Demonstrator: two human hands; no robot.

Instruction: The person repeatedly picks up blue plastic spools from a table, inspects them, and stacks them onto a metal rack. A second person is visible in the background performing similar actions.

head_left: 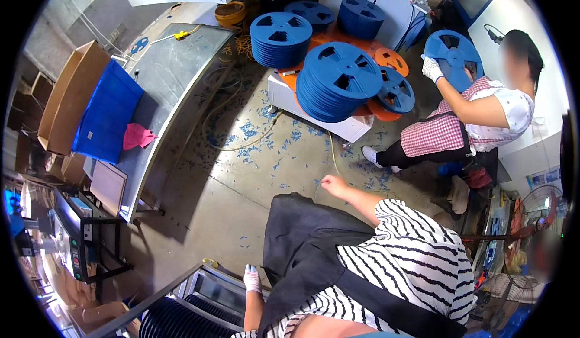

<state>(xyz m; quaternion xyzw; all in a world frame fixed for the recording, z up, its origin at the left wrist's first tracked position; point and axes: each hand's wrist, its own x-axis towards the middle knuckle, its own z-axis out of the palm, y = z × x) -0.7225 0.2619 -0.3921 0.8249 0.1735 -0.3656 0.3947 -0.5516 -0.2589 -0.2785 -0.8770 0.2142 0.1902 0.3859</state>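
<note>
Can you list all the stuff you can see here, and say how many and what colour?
round plastic reels: four stacks, blue, floor ahead
orange flat discs: a few, among the stacks
single reel: one, blue, held by a co-worker in a gloved hand
metal table: one, grey, left
plastic bin: one, blue, on the table
cloth: one, pink, beside the bin
cardboard box: one, brown, far left
plastic scraps: many, blue, floor
left hand: white glove, low
right hand: bare, empty

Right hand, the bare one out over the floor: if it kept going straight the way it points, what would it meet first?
The right hand points up-left across bare floor; first in line looks like the yellowish hose, then the metal table. Depth is unclear.
</note>
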